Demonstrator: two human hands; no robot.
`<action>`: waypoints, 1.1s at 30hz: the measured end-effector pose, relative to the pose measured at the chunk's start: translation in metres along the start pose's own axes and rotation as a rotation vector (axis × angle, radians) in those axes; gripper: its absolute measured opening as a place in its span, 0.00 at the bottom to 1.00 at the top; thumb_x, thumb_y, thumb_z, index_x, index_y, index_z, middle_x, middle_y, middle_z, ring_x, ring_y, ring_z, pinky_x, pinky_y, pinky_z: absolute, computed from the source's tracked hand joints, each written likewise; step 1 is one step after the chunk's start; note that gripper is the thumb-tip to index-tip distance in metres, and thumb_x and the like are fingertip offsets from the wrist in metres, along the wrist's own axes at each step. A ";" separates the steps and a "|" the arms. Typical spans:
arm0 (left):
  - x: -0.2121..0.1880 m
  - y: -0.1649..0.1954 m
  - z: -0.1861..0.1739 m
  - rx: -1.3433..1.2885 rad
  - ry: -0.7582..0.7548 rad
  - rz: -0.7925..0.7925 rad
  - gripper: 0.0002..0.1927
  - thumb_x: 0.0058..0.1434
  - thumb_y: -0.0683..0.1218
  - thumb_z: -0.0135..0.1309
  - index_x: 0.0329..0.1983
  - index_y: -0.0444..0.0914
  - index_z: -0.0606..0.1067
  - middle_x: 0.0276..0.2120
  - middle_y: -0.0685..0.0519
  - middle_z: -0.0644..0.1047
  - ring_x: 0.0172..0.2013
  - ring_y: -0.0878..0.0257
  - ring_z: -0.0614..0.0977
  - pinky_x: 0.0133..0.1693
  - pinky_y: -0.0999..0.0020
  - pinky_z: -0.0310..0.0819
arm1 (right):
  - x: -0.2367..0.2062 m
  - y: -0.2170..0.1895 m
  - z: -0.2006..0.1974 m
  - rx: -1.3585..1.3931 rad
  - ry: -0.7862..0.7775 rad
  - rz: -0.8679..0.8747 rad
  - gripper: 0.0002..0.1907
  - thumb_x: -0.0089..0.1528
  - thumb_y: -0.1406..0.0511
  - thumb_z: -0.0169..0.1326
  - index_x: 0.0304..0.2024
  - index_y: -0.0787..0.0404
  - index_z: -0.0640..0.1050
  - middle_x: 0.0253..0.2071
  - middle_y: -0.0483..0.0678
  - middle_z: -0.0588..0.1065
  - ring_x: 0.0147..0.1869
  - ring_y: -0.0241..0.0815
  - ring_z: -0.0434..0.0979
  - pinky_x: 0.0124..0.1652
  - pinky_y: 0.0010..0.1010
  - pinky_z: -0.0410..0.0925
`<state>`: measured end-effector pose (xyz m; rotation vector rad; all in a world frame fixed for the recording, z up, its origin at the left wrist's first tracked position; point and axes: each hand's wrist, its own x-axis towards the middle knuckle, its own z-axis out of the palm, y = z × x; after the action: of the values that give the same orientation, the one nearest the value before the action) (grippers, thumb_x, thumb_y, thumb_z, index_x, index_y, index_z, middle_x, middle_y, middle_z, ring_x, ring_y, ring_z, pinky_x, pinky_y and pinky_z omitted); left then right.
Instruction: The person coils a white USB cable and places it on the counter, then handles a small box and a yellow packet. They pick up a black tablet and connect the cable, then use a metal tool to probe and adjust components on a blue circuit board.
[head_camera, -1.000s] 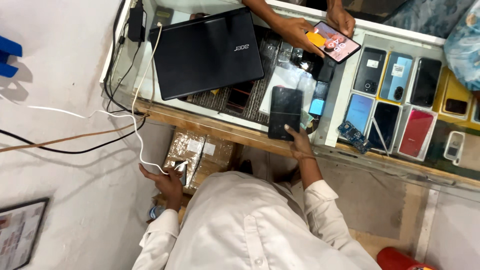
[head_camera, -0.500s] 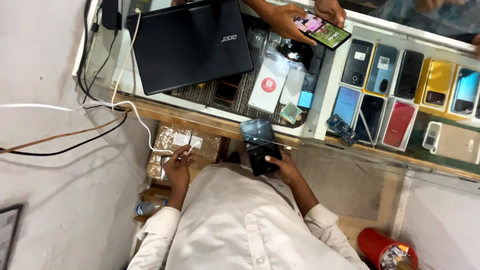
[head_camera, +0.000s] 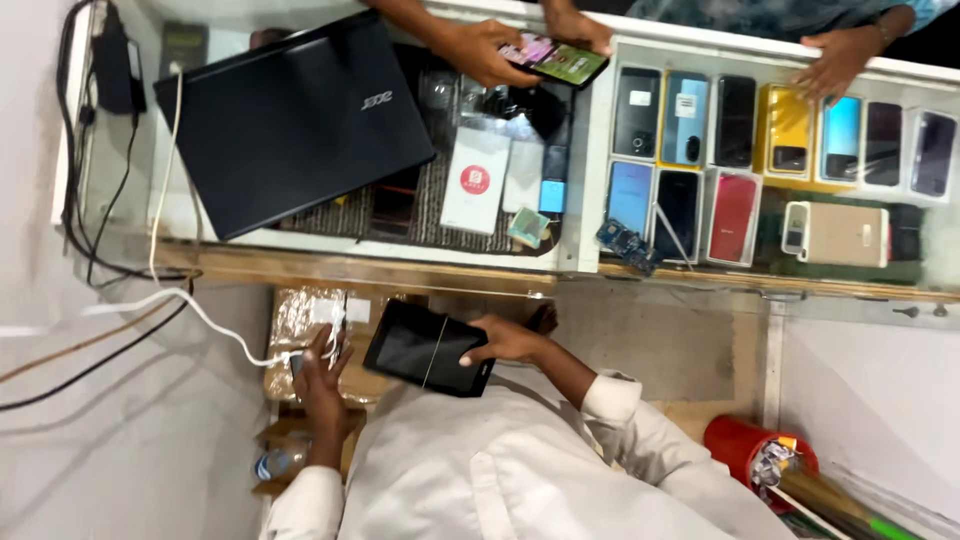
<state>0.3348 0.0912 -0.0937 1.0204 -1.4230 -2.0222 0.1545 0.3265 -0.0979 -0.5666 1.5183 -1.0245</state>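
Behind a glass display counter (head_camera: 300, 245), the right hand (head_camera: 505, 340) grips a dark smartphone (head_camera: 428, 348) by its edge, held flat just below the counter's wooden lip. Close beside it, the left hand (head_camera: 322, 375) pinches a white charging cable (head_camera: 200, 315). One closed black laptop (head_camera: 295, 120) lies on the glass; boxed phones (head_camera: 735, 150) fill the case.

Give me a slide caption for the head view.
Right hand holds a dark flat phone; left hand grips a white cable beside a glass counter.
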 end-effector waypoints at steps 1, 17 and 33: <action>-0.001 0.001 -0.002 -0.021 -0.010 0.013 0.32 0.76 0.60 0.34 0.63 0.27 0.65 0.64 0.40 0.72 0.59 0.49 0.77 0.57 0.53 0.76 | 0.002 -0.003 -0.001 -0.022 -0.029 0.019 0.23 0.53 0.57 0.68 0.45 0.65 0.81 0.39 0.45 0.81 0.45 0.37 0.78 0.46 0.29 0.70; -0.036 0.006 0.060 -0.063 -0.070 -0.072 0.25 0.66 0.52 0.59 0.53 0.26 0.73 0.48 0.44 0.78 0.45 0.60 0.81 0.48 0.64 0.74 | 0.001 -0.043 0.005 0.171 0.096 -0.221 0.25 0.54 0.56 0.69 0.47 0.64 0.79 0.41 0.45 0.81 0.45 0.35 0.79 0.46 0.29 0.72; -0.052 0.075 0.166 -0.215 -0.154 -0.144 0.19 0.63 0.45 0.61 0.48 0.24 0.75 0.40 0.43 0.80 0.36 0.59 0.83 0.38 0.66 0.79 | -0.073 -0.079 -0.024 0.335 0.333 -0.499 0.21 0.62 0.62 0.64 0.52 0.69 0.77 0.45 0.45 0.80 0.47 0.30 0.78 0.48 0.24 0.74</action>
<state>0.2328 0.1999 0.0232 0.9145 -1.2004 -2.3440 0.1331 0.3533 0.0062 -0.5664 1.4715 -1.7929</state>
